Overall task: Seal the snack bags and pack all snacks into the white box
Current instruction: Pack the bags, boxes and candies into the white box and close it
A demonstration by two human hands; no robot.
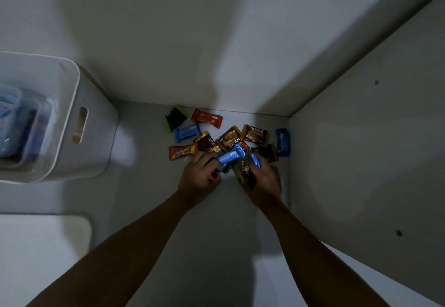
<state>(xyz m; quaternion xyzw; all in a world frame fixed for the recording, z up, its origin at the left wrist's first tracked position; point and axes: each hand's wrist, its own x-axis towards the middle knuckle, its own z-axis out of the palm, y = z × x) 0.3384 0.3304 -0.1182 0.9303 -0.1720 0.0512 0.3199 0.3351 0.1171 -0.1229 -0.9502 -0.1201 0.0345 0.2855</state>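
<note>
Status: packing underway, far from done. Left hand (pixel 201 174) closed round a blue wrapper (pixel 230 157) plus a red item, type unclear. Right hand (pixel 261 179) closed on a dark packet (pixel 248 174) w/ others bunched. Approx. ten loose snacks (pixel 230 139) lie on the white shelf floor (pixel 154 210), none boxed by these hands yet. White box (pixel 72 123) stands well left, apart from the pile; holds clear tubs (pixel 14 123), contents blurred. Bag sealing: cannot tell. Enclosure: white walls, dim light, right panel (pixel 361 162) touching one blue bar (pixel 282 141).
</note>
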